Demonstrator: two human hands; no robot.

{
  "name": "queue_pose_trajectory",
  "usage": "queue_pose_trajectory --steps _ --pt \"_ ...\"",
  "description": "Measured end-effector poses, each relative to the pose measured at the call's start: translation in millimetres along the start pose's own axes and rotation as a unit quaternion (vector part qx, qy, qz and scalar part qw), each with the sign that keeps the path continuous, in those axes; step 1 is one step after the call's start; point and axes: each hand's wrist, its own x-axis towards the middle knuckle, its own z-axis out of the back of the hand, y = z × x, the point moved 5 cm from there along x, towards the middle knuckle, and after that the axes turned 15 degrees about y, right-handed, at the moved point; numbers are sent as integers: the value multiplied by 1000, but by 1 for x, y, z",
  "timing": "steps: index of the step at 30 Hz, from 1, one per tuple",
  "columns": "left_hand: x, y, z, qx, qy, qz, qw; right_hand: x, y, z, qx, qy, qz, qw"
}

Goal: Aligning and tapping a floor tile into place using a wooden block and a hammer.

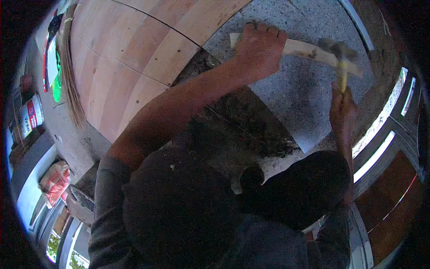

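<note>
My left hand (260, 50) is wrapped over a pale wooden strip (309, 50) and holds it down against a grey speckled tile (286, 101). The strip lies crosswise near the tile's far side and reaches toward the right. My right hand (344, 110) grips a hammer by its yellow handle (342, 78). The dark hammer head (338, 48) is smeared by motion at the strip's right end. Whether it touches the wood I cannot tell.
Wood-patterned tiles (130, 58) cover the floor at the far left, with a thin string across them. Dark rough ground (251, 119) lies between them and my knees. A broom (68, 67), a white bucket (32, 117) and a red-and-white sack (55, 183) stand left.
</note>
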Motion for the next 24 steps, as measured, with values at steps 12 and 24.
queue_pose_trajectory --steps 12,24 --pt "0 3 -3 -1 0 -12 1000 10 13 -10 -22 45 76 996" --pt "-15 6 0 -15 10 -14 1000 -5 36 -1 -1 31 69 997"
